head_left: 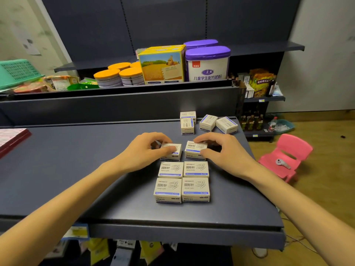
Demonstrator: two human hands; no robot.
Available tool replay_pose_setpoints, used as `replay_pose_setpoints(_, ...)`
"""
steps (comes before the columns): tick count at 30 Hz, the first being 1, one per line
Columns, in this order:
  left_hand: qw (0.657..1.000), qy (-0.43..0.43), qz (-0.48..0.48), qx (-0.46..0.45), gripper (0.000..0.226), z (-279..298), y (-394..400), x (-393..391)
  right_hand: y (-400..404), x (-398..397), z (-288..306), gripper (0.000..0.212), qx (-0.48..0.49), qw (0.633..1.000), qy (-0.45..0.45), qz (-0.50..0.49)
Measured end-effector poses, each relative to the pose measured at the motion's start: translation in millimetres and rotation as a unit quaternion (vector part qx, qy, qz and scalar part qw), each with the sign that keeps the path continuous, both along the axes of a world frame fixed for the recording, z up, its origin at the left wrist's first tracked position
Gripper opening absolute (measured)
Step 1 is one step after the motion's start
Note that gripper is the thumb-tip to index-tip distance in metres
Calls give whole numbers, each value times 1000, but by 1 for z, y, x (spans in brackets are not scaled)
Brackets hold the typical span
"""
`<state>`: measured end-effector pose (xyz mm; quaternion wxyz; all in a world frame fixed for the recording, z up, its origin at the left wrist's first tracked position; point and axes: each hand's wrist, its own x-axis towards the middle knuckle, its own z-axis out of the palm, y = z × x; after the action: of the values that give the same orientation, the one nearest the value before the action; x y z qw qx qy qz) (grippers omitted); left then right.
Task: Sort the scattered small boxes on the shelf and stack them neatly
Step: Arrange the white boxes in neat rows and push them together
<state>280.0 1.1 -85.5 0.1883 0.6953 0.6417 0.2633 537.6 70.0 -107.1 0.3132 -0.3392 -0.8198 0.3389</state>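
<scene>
Paper-clip boxes [182, 181] sit in a tidy two-wide block near the middle of the dark shelf [76, 169], toward its front edge, with four lying flat side by side and touching. At the block's far end the left hand [148, 150] curls thumb and fingers over the left box [172, 152], pinching it from above, while the right hand [221, 150] pinches the right box [196, 150] the same way, thumb on its near side. Four loose boxes [208, 122] stand scattered near the shelf's far right corner, well apart from the fingers.
</scene>
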Motion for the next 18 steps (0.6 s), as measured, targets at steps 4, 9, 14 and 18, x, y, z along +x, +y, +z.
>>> replay_pose_setpoints(4, 1000, -13, 0, -17, 24, 0, -2, 3, -1, 0, 1, 26, 1, 1000, 10, 14)
replay_pose_setpoints(9, 999, -27, -12, -28, 19, 0, -7, 4, -2, 0, 1, 26, -16, 999, 18, 28)
replay_pose_setpoints(14, 998, -36, -37, -37, 21, -1, -9, 2, -5, 1, 2, 26, -26, 999, 16, 41)
replay_pose_setpoints(18, 998, -38, -45, -33, 17, -2, -8, 2, -6, 1, 2, 26, -24, 999, 4, 38)
